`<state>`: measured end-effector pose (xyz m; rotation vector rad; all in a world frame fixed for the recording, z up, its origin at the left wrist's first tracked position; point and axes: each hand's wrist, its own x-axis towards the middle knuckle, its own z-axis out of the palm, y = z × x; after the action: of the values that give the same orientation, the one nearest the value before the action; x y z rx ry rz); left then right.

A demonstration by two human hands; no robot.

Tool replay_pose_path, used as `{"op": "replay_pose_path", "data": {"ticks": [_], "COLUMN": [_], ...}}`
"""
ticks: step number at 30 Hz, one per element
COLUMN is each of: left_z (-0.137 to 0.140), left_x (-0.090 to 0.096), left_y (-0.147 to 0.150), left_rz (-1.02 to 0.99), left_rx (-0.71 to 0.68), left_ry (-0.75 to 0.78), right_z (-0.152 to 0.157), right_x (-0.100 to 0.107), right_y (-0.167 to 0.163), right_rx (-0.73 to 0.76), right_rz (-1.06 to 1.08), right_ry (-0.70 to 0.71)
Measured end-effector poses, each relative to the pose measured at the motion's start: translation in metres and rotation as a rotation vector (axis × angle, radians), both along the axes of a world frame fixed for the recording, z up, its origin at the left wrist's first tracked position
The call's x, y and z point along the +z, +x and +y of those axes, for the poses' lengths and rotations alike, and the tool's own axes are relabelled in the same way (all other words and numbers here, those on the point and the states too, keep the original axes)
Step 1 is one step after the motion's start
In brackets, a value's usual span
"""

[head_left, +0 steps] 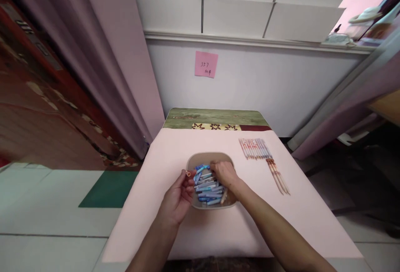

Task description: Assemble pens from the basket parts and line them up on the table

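My left hand is at the left rim of a beige plastic bin, pinching a small orange tube that looks like a pen cap, its open end facing me. Inside the bin lies a loose pile of blue, light purple and white pens, with one peach-coloured piece near the right side. My right hand reaches over the bin's right rim into its far part. Its fingers are curled down among the pens, and their tips are hidden.
On the pink-covered table, right of the bin, lies a row of several pale pens. Below it are a few cream pens with brown ends. A white wall with a pink note stands behind the table, and a purple curtain hangs left.
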<state>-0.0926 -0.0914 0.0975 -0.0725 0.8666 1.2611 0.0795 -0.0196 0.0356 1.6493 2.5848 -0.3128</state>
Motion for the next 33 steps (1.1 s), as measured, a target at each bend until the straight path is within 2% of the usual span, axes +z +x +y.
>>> {"op": "replay_pose_path", "data": {"ticks": [5, 9, 13, 17, 21, 23, 25, 28, 30, 33], "left_z": [0.002, 0.006, 0.008, 0.006, 0.002, 0.000, -0.003, -0.009, -0.013, -0.019], "left_x": [-0.003, -0.007, -0.007, -0.002, 0.002, 0.002, -0.001, -0.008, -0.013, -0.019], "left_y": [0.000, -0.001, 0.004, 0.011, 0.012, 0.013, 0.017, 0.028, 0.036, 0.043], "left_rz": [-0.005, 0.007, 0.015, -0.009, -0.048, -0.064, -0.070, -0.086, -0.122, -0.176], "left_rx": [-0.007, 0.036, 0.071, 0.076, 0.086, 0.073, 0.039, 0.004, 0.001, -0.031], "left_ry": [-0.010, -0.029, -0.039, -0.064, -0.044, -0.044, -0.045, -0.016, 0.023, 0.082], "right_z": [-0.004, -0.016, -0.036, -0.047, -0.047, -0.050, -0.056, -0.071, -0.081, -0.093], "right_x": [0.020, 0.038, 0.030, 0.021, 0.038, 0.050, 0.057, 0.055, 0.048, 0.039], "right_y": [0.014, 0.029, 0.026, 0.016, 0.023, 0.027, 0.027, 0.018, 0.011, 0.006], "right_rx": [-0.010, 0.134, 0.266, 0.252, 0.238, 0.161, 0.009, -0.209, -0.259, -0.264], "right_rz": [0.012, 0.031, -0.027, -0.062, 0.019, 0.176, 0.463, 0.902, 1.032, 1.052], "right_ry": [0.016, -0.032, -0.134, -0.136, -0.069, 0.016, 0.134, 0.270, 0.308, 0.360]}}
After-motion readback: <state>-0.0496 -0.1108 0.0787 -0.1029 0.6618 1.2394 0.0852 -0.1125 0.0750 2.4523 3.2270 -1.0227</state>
